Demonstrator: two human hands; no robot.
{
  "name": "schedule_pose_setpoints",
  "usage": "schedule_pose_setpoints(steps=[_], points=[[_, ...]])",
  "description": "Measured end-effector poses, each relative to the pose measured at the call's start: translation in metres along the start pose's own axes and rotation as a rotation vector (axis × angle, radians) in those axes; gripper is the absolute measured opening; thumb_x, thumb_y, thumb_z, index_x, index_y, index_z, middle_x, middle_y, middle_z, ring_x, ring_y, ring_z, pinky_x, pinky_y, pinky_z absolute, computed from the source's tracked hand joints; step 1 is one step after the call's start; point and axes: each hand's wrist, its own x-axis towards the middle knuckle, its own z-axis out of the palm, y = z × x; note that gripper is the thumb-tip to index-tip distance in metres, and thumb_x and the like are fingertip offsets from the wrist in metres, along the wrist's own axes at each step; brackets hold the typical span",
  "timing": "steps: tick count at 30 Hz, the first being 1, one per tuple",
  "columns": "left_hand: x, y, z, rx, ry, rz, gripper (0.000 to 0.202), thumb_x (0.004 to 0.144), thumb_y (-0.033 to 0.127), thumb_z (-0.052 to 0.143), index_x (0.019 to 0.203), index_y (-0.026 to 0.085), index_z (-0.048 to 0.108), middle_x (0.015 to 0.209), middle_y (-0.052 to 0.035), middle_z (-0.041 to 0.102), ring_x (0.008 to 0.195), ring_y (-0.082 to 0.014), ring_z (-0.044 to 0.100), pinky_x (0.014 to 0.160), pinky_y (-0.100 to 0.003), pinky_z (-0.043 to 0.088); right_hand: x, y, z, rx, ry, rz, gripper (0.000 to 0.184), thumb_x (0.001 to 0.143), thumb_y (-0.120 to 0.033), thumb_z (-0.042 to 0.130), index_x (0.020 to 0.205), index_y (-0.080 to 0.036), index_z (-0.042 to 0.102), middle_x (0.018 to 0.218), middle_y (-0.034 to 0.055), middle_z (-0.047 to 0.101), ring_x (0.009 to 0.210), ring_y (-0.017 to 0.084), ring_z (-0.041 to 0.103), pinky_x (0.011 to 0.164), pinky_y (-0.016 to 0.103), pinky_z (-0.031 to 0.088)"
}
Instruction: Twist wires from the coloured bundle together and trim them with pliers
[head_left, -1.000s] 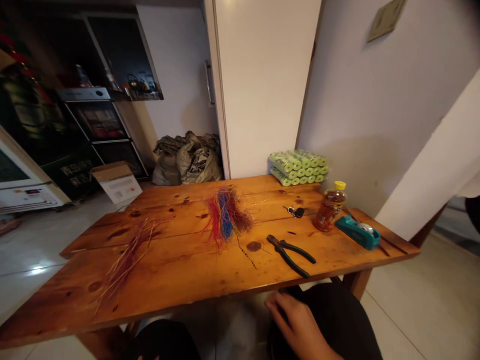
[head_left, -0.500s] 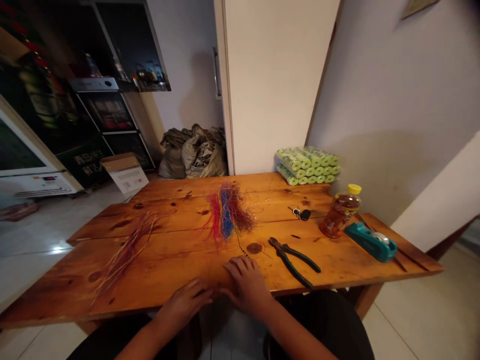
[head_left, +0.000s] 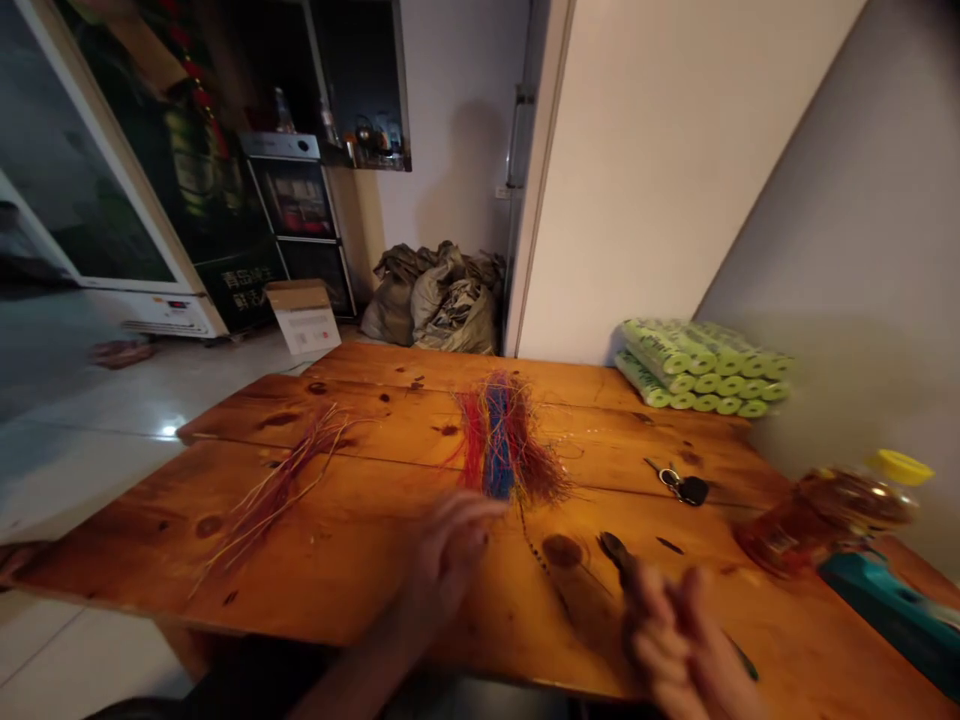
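A bundle of red, blue and brown wires (head_left: 504, 440) lies in the middle of the wooden table (head_left: 360, 540). My left hand (head_left: 450, 550) hovers just in front of the bundle, blurred by motion, fingers loosely extended with nothing in them. My right hand (head_left: 675, 630) is at the near right, over the green-handled pliers (head_left: 619, 550), which it partly hides. Its fingers look spread but smeared. A single dark twisted wire (head_left: 534, 545) lies between the two hands.
A loose spread of thin wires (head_left: 281, 490) lies at the table's left. Keys (head_left: 681, 486), a yellow-capped bottle (head_left: 832, 505), a teal tape dispenser (head_left: 885, 605) and a pack of green rolls (head_left: 701, 365) stand at the right. Sacks (head_left: 435, 300) and a cardboard box (head_left: 301, 312) lie on the floor beyond.
The view has swung right and closer. Both hands have risen from the table's near edge; the left moved forward toward the wire bundle, the right moved right over the pliers.
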Motion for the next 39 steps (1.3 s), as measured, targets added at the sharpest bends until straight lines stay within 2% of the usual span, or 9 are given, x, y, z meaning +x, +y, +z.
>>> schedule_pose_setpoints(steps=[3, 9, 18, 25, 29, 31, 33, 36, 39], points=[[0.017, -0.032, -0.001, 0.211, -0.008, -0.083, 0.022, 0.087, 0.019, 0.042, 0.092, 0.021, 0.064, 0.085, -0.0033, 0.063, 0.084, -0.0166, 0.053, 0.077, -0.032, 0.043, 0.007, -0.023, -0.022, 0.2, 0.181, -0.015, 0.034, 0.066, -0.051, 0.068, 0.079, -0.022, 0.056, 0.054, -0.0091, 0.027, 0.041, 0.002, 0.005, 0.028, 0.01, 0.008], [0.013, -0.045, 0.025, 0.571, -0.375, 0.109, 0.018, 0.081, 0.013, 0.053, 0.09, 0.025, 0.063, 0.091, -0.0006, 0.06, 0.089, -0.0191, 0.046, 0.076, -0.035, 0.035, 0.032, -0.006, -0.023, 0.319, 0.219, 0.125, 0.02, 0.071, -0.032, 0.07, 0.076, -0.018, 0.056, 0.055, -0.0095, 0.023, 0.04, 0.001, 0.009, 0.03, 0.01, 0.013], [0.023, -0.047, 0.026, 0.606, -0.388, 0.191, 0.009, 0.085, 0.021, 0.052, 0.087, 0.022, 0.06, 0.091, 0.0016, 0.063, 0.088, -0.0168, 0.046, 0.075, -0.034, 0.03, 0.041, 0.024, -0.013, 0.164, 0.153, 0.165, 0.023, 0.076, -0.038, 0.063, 0.075, -0.016, 0.058, 0.055, -0.0091, 0.022, 0.041, 0.002, 0.011, 0.033, 0.011, 0.012], [0.004, 0.013, 0.016, 0.303, -0.192, 0.409, 0.025, 0.093, 0.021, 0.034, 0.098, 0.023, 0.058, 0.094, 0.0046, 0.069, 0.087, -0.013, 0.051, 0.083, -0.032, 0.029, 0.041, 0.042, -0.001, -0.397, 0.272, -0.187, 0.028, 0.084, -0.045, 0.049, 0.089, -0.021, 0.063, 0.07, -0.0008, 0.05, 0.062, 0.009, 0.049, 0.058, 0.019, 0.044], [-0.015, 0.05, 0.006, 0.061, -0.147, 0.46, 0.016, 0.088, 0.02, 0.046, 0.094, 0.027, 0.059, 0.082, 0.0073, 0.071, 0.075, -0.0106, 0.056, 0.073, -0.029, 0.035, 0.032, 0.042, 0.01, -0.892, 0.121, -0.424, 0.033, 0.087, -0.044, 0.041, 0.095, -0.025, 0.066, 0.106, 0.0068, 0.059, 0.103, 0.022, 0.051, 0.091, 0.037, 0.04], [-0.021, 0.056, 0.002, -0.201, -0.081, 0.327, 0.015, 0.088, 0.022, 0.047, 0.085, 0.028, 0.061, 0.071, 0.0067, 0.07, 0.066, -0.0093, 0.057, 0.068, -0.026, 0.039, 0.025, 0.043, 0.016, -1.045, -0.055, -0.514, 0.032, 0.088, -0.041, 0.039, 0.095, -0.026, 0.067, 0.103, 0.0069, 0.063, 0.103, 0.023, 0.053, 0.095, 0.041, 0.036], [-0.022, 0.053, -0.002, -0.47, -0.021, 0.054, 0.017, 0.086, 0.029, 0.048, 0.074, 0.025, 0.06, 0.064, 0.0036, 0.067, 0.062, -0.0095, 0.057, 0.062, -0.025, 0.042, 0.017, 0.048, 0.023, -1.066, -0.173, -0.505, 0.034, 0.09, -0.04, 0.035, 0.095, -0.026, 0.066, 0.078, 0.0048, 0.065, 0.078, 0.019, 0.061, 0.081, 0.035, 0.046], [-0.016, 0.035, -0.01, -0.68, 0.091, -0.387, 0.02, 0.078, 0.038, 0.058, 0.067, 0.021, 0.059, 0.065, 0.0014, 0.065, 0.063, -0.0122, 0.06, 0.059, -0.024, 0.046, 0.008, 0.059, 0.032, -1.0, -0.056, -0.349, 0.04, 0.091, -0.042, 0.03, 0.095, -0.024, 0.065, 0.047, -0.002, 0.049, 0.045, 0.012, 0.048, 0.051, 0.024, 0.042], [-0.003, 0.009, -0.013, -0.657, 0.124, -0.578, 0.021, 0.074, 0.04, 0.06, 0.071, 0.019, 0.061, 0.074, -0.0004, 0.067, 0.075, -0.0156, 0.062, 0.07, -0.027, 0.047, 0.007, 0.063, 0.037, -0.916, 0.126, -0.271, 0.038, 0.087, -0.048, 0.038, 0.084, -0.022, 0.067, 0.054, -0.001, 0.048, 0.048, 0.01, 0.044, 0.047, 0.021, 0.037]])
